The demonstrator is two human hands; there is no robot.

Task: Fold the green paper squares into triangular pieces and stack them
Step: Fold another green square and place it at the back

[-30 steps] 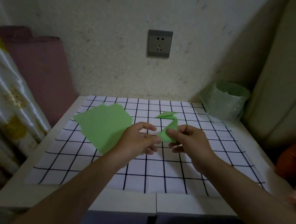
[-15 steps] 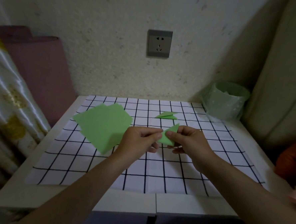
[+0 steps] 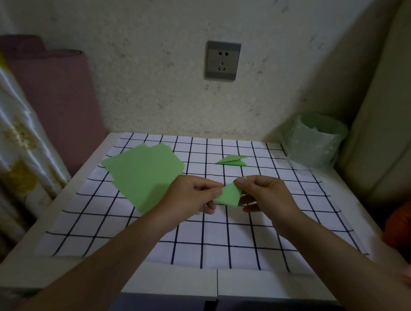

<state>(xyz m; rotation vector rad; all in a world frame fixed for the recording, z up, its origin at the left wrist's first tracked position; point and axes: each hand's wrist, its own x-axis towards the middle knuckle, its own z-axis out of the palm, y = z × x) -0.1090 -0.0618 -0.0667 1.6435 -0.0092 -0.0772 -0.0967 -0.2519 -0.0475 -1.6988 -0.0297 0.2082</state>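
A small folded green paper piece (image 3: pixel 229 195) hangs just above the checked mat, pinched from both sides. My left hand (image 3: pixel 192 196) grips its left corner with thumb and fingers. My right hand (image 3: pixel 264 195) pinches its upper right edge. A loose stack of flat green paper squares (image 3: pixel 141 173) lies on the mat to the left, partly hidden by my left hand. Two finished green triangles (image 3: pixel 233 160) lie stacked on the mat behind my hands.
The white mat with a black grid (image 3: pixel 218 235) covers a white table. A pale green plastic-lined bin (image 3: pixel 316 140) stands at the back right corner. A curtain hangs at the left, a cushion at the right, a wall socket behind.
My hands have closed in on the piece and folded it smaller. The upright tip seen a second ago is pressed down, and the piece lies flatter and lower between my fingers.
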